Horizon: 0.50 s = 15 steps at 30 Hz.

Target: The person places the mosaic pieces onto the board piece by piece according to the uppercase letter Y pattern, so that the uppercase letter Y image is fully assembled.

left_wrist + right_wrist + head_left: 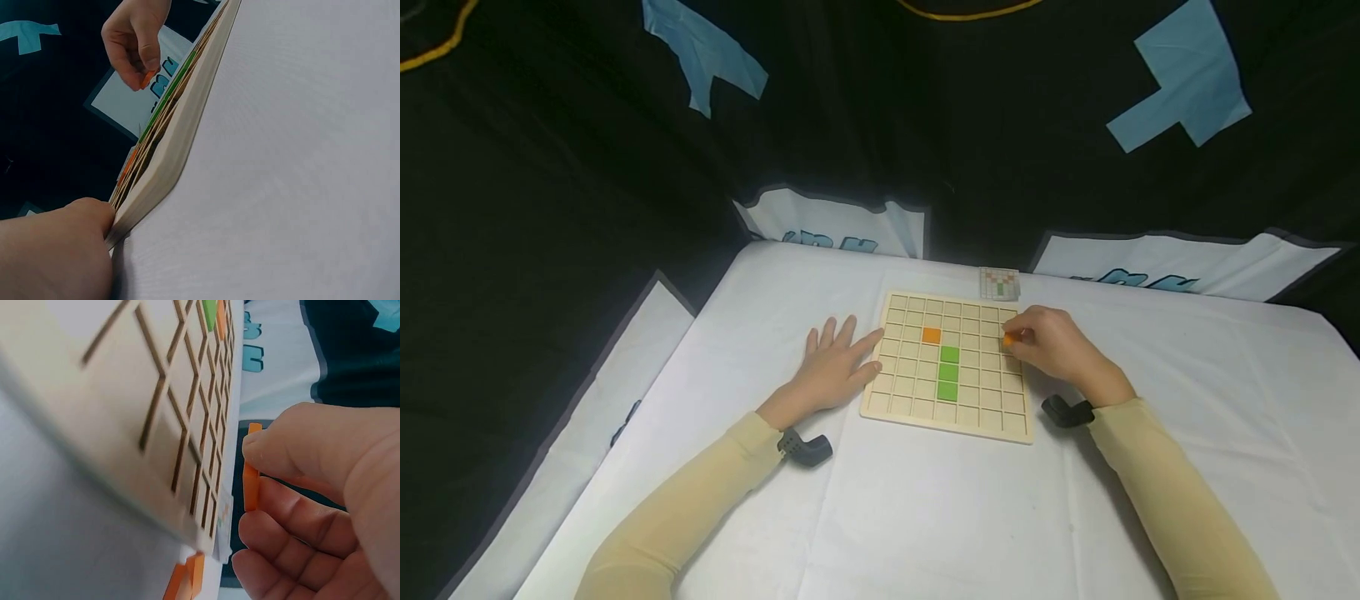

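A pale wooden grid board lies on the white table, with one orange tile and a column of green tiles in its cells. My right hand is over the board's right edge and pinches an orange square tile between thumb and fingers, held above the surface. At the board's left edge, my left hand lies with fingers spread, thumb and forefinger touching the rim. More orange tiles show beyond the board's edge in the right wrist view; in the head view the right hand hides them.
A small card printed with a coloured grid pattern lies behind the board's far right corner. White cloth covers the table. Dark curtains with blue tape patches hang behind and to the left.
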### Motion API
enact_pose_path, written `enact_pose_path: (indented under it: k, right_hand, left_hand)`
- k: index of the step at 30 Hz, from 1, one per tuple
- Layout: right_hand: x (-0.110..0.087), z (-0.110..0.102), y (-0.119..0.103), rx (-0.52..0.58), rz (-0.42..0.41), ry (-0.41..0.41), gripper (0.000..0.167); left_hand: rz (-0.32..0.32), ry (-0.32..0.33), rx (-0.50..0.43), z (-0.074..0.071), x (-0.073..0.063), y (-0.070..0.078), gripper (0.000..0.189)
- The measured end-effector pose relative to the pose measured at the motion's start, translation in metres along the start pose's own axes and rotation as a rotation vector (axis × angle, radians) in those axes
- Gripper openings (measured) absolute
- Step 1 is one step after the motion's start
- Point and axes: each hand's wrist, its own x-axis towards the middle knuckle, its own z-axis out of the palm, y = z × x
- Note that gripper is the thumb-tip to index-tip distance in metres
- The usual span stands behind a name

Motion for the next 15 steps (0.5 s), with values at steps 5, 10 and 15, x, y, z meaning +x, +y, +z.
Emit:
enact_pose_path:
  k: [5,10,15]
  right_hand:
    - [0.009,0.002,-0.007,-0.002,-0.029,-0.007,0.021]
    - [0.017,0.003,-0.011,0.009,-0.034,-0.006,0.023]
    - [0.026,0.003,-0.017,0.028,-0.028,-0.015,0.025]
  left_hand:
    - [0.002,-0.001,-0.003,0.0,-0.001,0.0,0.062]
    - [0.005,-0.001,0.0,-0.001,-0.001,0.0,0.063]
    - [0.009,0.001,0.0,-0.001,0.0,0.0,0.063]
